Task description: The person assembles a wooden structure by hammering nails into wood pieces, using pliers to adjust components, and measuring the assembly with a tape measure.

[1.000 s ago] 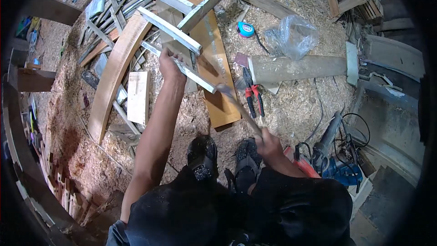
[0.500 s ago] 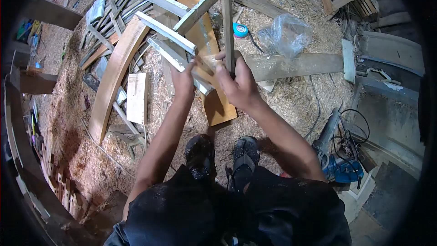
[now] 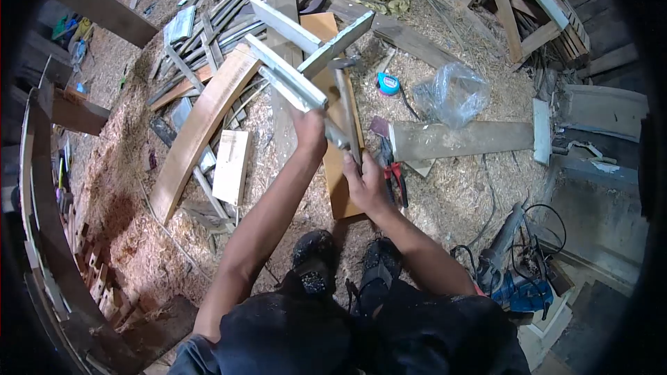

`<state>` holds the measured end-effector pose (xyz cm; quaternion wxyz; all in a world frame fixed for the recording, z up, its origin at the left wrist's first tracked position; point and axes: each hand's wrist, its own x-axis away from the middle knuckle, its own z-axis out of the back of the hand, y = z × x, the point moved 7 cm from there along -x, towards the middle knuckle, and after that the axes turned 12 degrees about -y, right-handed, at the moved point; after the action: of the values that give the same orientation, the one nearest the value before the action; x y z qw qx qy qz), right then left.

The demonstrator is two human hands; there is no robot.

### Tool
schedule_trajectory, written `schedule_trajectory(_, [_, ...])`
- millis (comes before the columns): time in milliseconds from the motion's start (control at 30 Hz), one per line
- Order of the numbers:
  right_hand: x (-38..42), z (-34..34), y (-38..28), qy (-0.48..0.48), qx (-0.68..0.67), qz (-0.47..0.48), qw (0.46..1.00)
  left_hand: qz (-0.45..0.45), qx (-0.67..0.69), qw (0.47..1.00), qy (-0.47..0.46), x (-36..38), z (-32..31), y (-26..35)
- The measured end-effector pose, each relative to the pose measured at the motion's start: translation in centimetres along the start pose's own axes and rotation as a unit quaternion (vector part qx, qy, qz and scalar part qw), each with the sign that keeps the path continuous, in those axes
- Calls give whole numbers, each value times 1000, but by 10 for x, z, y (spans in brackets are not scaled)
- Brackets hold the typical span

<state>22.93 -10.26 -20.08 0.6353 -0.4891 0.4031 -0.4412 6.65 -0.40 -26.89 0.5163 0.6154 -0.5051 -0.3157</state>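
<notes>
My left hand (image 3: 310, 130) is closed round the near end of a wooden frame (image 3: 290, 73), made of white-edged slats joined by a crosspiece. The frame is tilted above a long orange-brown board (image 3: 345, 198) on the ground. In my right hand (image 3: 366, 184) is a hammer (image 3: 346, 101), gripped low on its wooden handle. Its head lies beside the frame's crosspiece, pointing away from me. Just right of that hand, red-handled pliers (image 3: 397, 179) rest on the shavings by the end of a wide grey board (image 3: 462, 142).
Wood shavings cover the ground. A blue tape measure (image 3: 388, 83) and a clear plastic bag (image 3: 455, 94) lie ahead on the right. A curved plank (image 3: 201, 125) and a short pale block (image 3: 231, 167) are on the left. A blue power tool (image 3: 521, 293) with cables sits at lower right.
The hammer has come down from its raised position, with my right hand lower and nearer me. My left hand and the frame appear further right and lower. The pliers now show.
</notes>
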Motion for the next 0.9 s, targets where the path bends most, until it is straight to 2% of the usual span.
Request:
schedule_trajectory(33, [-3, -1, 7, -13, 11, -37, 999, 17, 25, 999, -16, -15, -4, -1])
schedule_trajectory(67, [-7, 0, 15, -26, 23, -74, 997, -23, 17, 1000, -8, -45, 4, -17])
schedule_trajectory(100, [-13, 2, 23, -38, 35, -111, 993, -4, 22, 1000, -17, -58, -3, -4])
schedule_trajectory(133, [-22, 5, 23, -29, 46, -93, 994, 17, 28, 999, -26, -68, -9, 9])
schedule_trajectory(200, [-37, 8, 23, -14, 62, -61, 996, -36, -36, 996, -67, -100, -4, 15])
schedule_trajectory(233, [-38, 4, 21, -16, 82, -34, 996, -1, -47, 999, -19, -89, -6, 31])
schedule_trajectory(333, [-31, 3, 24, -8, 148, 49, 988, 36, -91, 993, -67, -78, -5, 49])
schedule_trajectory(367, [-20, -3, 34, -51, 125, 3, 991, 6, -115, 990, -79, -77, -7, 58])
schedule_trajectory(467, [20, -18, 41, -71, 128, -55, 988, 46, -95, 989, -99, -62, 5, 68])
schedule_trajectory(500, [34, -23, 37, -69, 108, -53, 990, 63, -95, 989, -95, -71, 22, 44])
schedule_trajectory(567, [48, -28, 27, -60, 70, -44, 995, 48, -96, 990, -92, -60, 16, 50])
schedule_trajectory(600, [48, -28, 21, -52, 92, -19, 994, 42, -95, 990, -92, -55, 13, 50])
schedule_trajectory(633, [46, -27, 16, -47, 115, 7, 992, 86, -118, 983, -115, -56, 10, 43])
schedule_trajectory(733, [49, -22, 12, -96, 103, -49, 989, 29, -90, 991, -92, -71, 8, 22])
schedule_trajectory(767, [50, -21, 12, -126, 83, -98, 984, -5, -168, 982, -90, -68, 7, 25])
schedule_trajectory(800, [53, -23, 15, -152, 63, -146, 975, -22, -153, 984, -92, -68, 6, 30])
schedule_trajectory(867, [60, -20, 18, -110, 99, -79, 986, -55, -121, 986, -96, -69, 5, 35])
schedule_trajectory(900, [64, -18, 17, -106, 88, -91, 986, -60, -114, 987, -98, -68, 2, 37])
